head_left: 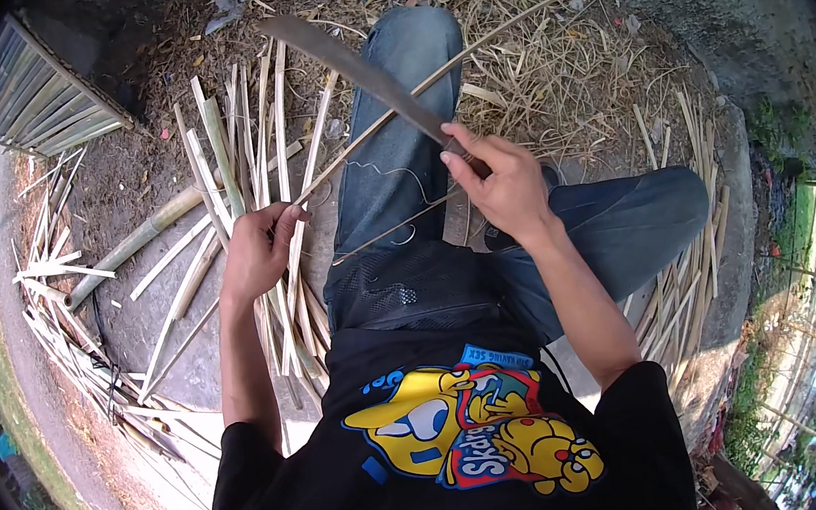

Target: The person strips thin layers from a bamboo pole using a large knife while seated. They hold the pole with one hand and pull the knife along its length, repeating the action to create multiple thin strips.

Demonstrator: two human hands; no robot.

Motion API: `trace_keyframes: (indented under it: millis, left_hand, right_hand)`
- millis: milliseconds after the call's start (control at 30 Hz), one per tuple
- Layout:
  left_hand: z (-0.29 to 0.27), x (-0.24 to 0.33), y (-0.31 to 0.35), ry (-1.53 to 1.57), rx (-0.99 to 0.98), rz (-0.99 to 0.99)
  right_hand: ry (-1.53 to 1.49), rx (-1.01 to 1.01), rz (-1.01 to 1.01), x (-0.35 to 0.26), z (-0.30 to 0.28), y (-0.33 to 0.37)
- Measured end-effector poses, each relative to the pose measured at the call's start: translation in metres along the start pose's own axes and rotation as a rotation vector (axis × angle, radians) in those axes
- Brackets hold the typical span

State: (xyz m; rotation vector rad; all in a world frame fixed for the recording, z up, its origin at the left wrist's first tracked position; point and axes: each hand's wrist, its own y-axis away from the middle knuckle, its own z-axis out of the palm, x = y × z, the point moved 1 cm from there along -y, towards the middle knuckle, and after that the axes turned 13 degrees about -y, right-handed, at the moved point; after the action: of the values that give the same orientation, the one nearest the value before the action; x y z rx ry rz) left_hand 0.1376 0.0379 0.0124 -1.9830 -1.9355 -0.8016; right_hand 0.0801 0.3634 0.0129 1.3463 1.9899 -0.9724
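My right hand (502, 182) is closed round the handle of a machete (351, 65). Its long dark blade points up and to the left, over my jeans-covered left leg. Between the fingers of my left hand (261, 250) is a long, thin bamboo strip (542, 16), which slants across that leg toward the far right. The blade crosses the strip above the knee; whether they touch, I cannot tell. Across my lap lies a thin stick (395, 227), with a pale thin cord (383, 170) near it.
Split bamboo strips (280, 118) lie in a loose bundle left of my leg, by a bamboo pole (148, 226). More strips (696, 267) lie at the right. Beyond my legs is a heap of shavings (549, 78). A slatted bamboo panel (48, 95) stands far left.
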Motion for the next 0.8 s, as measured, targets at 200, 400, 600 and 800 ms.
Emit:
trace_keyframes:
  millis: [200,400,600,800]
  left_hand:
    - [0.007,-0.015,0.012,0.033,0.042,0.01]
    - [0.003,-0.057,0.04,0.0,0.036,-0.036]
    - [0.0,-0.04,0.021,-0.112,0.095,-0.028]
    - [-0.044,-0.185,0.09,-0.24,0.17,-0.056]
  right_hand:
    - [0.098,-0.108,-0.142,-0.026,0.042,0.017]
    - [0.16,0.094,-0.011,0.006,-0.02,-0.012]
    - [0.204,-0.042,-0.186,-0.019,0.014,0.01]
    - [0.426,0.267,0.049,0.069,-0.086,-0.021]
